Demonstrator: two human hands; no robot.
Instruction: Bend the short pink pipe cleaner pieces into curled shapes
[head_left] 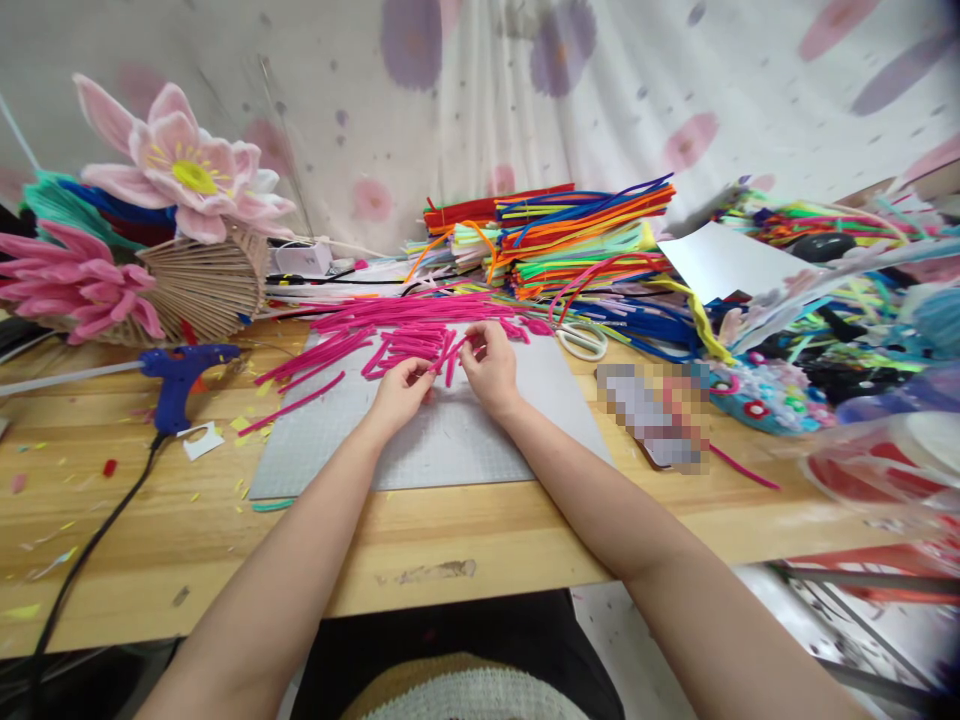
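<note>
Above the grey cutting mat [450, 450], my left hand [403, 395] and my right hand [489, 368] are close together. Both have their fingers closed on a magenta pipe cleaner [450, 362] that shows between them, partly hidden by the fingertips. Just behind my hands lies a row of short, bent magenta pipe cleaners [411, 342]. Longer straight magenta pipe cleaners [405, 308] are heaped along the mat's far edge, and several stick out over its left side.
A blue glue gun [176, 385] with a black cord lies at left, near pink fuzzy flowers [191, 170]. Bundles of coloured pipe cleaners [585, 235] are stacked at the back. White-handled scissors [583, 342] and a phone [649, 420] lie right of the mat.
</note>
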